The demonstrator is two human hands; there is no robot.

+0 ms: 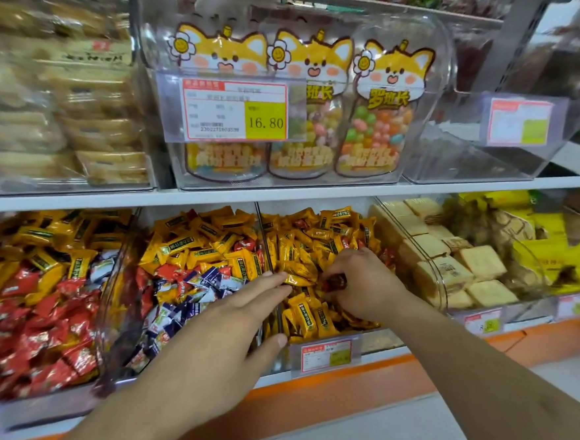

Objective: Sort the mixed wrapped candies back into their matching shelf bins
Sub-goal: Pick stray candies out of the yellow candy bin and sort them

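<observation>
Three clear bins of wrapped candies fill the lower shelf. The left bin (pixel 115 300) holds red, yellow and a few white-blue candies. The middle bin (pixel 259 222) mixes yellow, red and blue-white candies (pixel 210 277). The right-hand candy bin (pixel 384 220) is mostly yellow candies (pixel 305 315) with a few red ones. My right hand (pixel 361 283) is inside that bin, fingers curled, pinching a dark red candy (pixel 335 281). My left hand (pixel 228 334) reaches over the divider with straight fingers, fingertips touching the yellow candies.
Further right, a clear bin (pixel 437 288) holds pale square biscuits and yellow packs. The upper shelf carries bread packs (pixel 68 115) at left, a bin of cartoon-fox candy bags (pixel 370 111) behind a 16.80 price tag (pixel 236 110), and a bare clear bin (pixel 483 158). An orange shelf edge (pixel 361 379) runs below.
</observation>
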